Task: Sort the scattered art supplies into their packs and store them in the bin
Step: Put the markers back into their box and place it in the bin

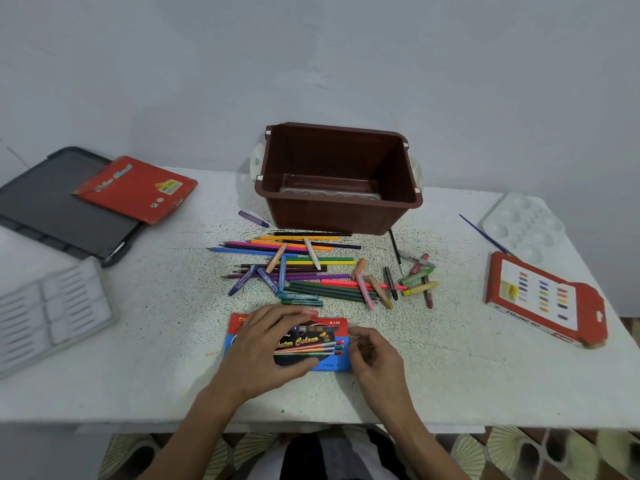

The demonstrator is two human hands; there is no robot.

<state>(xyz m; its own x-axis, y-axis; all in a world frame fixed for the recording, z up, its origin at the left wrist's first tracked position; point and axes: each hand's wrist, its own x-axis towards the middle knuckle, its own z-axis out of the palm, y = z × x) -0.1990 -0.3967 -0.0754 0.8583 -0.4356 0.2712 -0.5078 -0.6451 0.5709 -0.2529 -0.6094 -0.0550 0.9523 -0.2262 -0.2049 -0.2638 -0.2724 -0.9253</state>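
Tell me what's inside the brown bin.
A clear plastic tray lies on the floor of the bin. The near wall hides the floor's front strip.

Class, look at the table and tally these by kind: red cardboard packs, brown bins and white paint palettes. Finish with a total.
Red cardboard packs: 3 (pencil pack, water colour pack, pastel pack)
Brown bin: 1
White palette: 1
Total: 5
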